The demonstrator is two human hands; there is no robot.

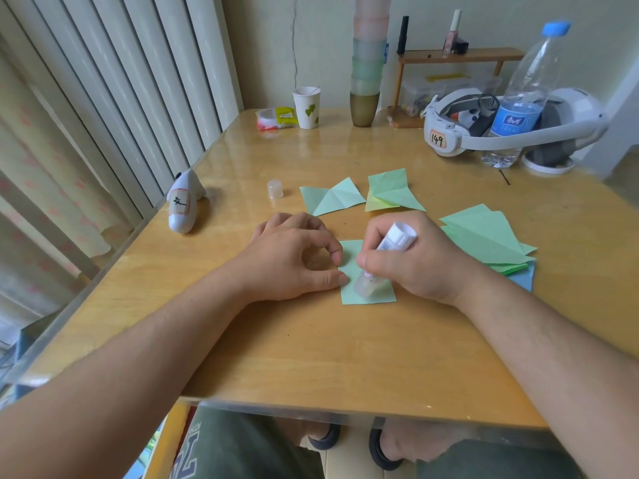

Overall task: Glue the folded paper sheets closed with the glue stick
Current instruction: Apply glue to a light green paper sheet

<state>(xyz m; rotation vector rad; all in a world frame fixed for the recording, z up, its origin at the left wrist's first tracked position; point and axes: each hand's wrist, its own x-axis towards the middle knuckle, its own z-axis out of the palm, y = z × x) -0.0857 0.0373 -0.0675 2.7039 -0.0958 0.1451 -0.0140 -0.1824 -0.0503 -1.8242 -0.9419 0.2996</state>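
A small folded green paper square (380, 297) lies on the wooden table (311, 357) in front of me. My right hand (418, 261) grips a white glue stick (397, 236), its tip pointing down onto the square. My left hand (294, 257) holds the square's left edge down with thumb and a fingertip. The glue stick's clear cap (275, 189) stands further back on the table. Two unfolded creased green sheets (332, 198) (394, 191) lie behind the hands. A fanned pile of green sheets (484, 240) sits to the right.
A white controller (183, 205) lies at the left edge. At the back stand a paper cup (307, 107), a tall stack of cups (368, 63), a wooden shelf (456, 55), a white headset (449, 133) and a water bottle (518, 98).
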